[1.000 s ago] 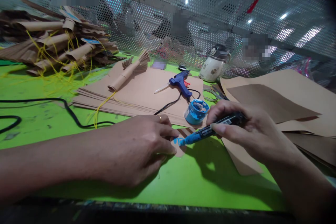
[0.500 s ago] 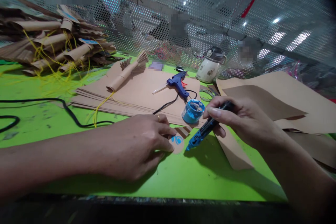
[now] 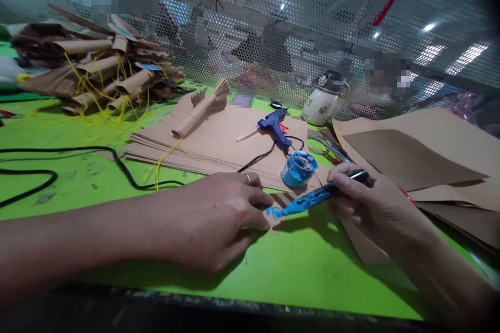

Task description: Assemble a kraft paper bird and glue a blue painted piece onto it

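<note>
Relation of note, in my judgement: pen tip against disc. The small brown paper disc lies low on the green tabletop, between the hands and much nearer the left. Left hand: palm down, fingertips on the disc's left edge; cannot tell whether they pinch it or only press. Right hand: closed around the rear part of the blue-smeared pen. Hands apart from each other, with the pen bridging the gap.

Pen's long axis: slants from the dark rear end, up and to the right in the grip, down leftward to the tip. The tip meets the disc at the blue marks, just beside the left fingertips; its exact contact is too small to be sure of. Disc is round, so no long axis to record.

Open blue jar: just beyond the pen, nearer the right hand, at the front edge of the stacked brown sheets. Blue glue gun rests on the sheets behind the jar
</note>
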`<move>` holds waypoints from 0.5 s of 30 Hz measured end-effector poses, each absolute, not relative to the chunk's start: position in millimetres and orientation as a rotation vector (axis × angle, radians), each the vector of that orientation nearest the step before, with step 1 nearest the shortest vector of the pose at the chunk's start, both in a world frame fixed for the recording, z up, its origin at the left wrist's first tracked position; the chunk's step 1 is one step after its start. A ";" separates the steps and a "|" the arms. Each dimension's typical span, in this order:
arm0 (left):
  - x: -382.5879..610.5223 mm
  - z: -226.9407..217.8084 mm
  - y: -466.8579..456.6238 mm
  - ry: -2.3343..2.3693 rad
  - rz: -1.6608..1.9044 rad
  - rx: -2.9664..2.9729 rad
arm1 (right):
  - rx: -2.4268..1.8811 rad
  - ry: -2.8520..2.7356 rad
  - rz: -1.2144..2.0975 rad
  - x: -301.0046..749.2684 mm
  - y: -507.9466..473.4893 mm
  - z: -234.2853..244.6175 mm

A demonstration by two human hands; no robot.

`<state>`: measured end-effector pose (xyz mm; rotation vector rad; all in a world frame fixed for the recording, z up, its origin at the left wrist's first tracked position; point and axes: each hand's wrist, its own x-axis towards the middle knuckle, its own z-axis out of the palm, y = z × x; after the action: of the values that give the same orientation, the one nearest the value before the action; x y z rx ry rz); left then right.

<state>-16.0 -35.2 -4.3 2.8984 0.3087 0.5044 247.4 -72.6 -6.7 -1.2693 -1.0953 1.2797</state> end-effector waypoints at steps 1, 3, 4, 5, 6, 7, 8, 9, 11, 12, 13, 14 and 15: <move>-16.0 -4.2 -35.1 0.324 0.458 2.895 | -1.266 -1.077 1.291 247.1 -74.9 -5.2; -15.7 -4.1 -34.9 0.347 0.410 2.887 | -1.237 -1.056 1.323 248.1 -78.6 -1.5; -15.6 -4.0 -34.9 0.350 0.399 2.884 | -1.218 -1.057 1.349 249.5 -79.8 0.1; -15.5 -3.9 -34.9 0.351 0.387 2.882 | -1.203 -1.062 1.368 251.5 -80.5 1.4; -15.4 -3.8 -34.9 0.351 0.377 2.881 | -1.193 -1.071 1.382 253.8 -80.9 2.2; -15.5 -3.8 -34.9 0.350 0.371 2.880 | -1.188 -1.083 1.389 256.1 -80.8 2.6; -15.6 -3.8 -34.8 0.348 0.372 2.878 | -1.188 -1.095 1.391 258.3 -80.5 2.4; -15.7 -3.8 -34.7 0.345 0.379 2.875 | -1.192 -1.106 1.390 260.0 -79.9 1.9; -15.8 -3.8 -34.5 0.337 0.412 2.866 | -1.199 -1.114 1.375 261.5 -78.4 -0.1; -15.7 -3.8 -34.4 0.332 0.427 2.862 | -1.199 -1.112 1.366 261.4 -77.7 -1.5; -15.6 -3.7 -34.4 0.330 0.434 2.860 | -1.200 -1.103 1.350 260.7 -77.0 -3.0; -15.3 -3.5 -34.6 0.330 0.432 2.863 | -1.203 -1.088 1.330 259.7 -76.4 -4.6; -15.1 -3.2 -34.7 0.332 0.419 2.870 | -1.208 -1.070 1.310 258.4 -76.1 -6.2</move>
<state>-15.1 -34.7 -3.2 2.8704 0.3321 0.4194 258.4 -76.1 -6.2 -1.2083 -1.0697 1.3099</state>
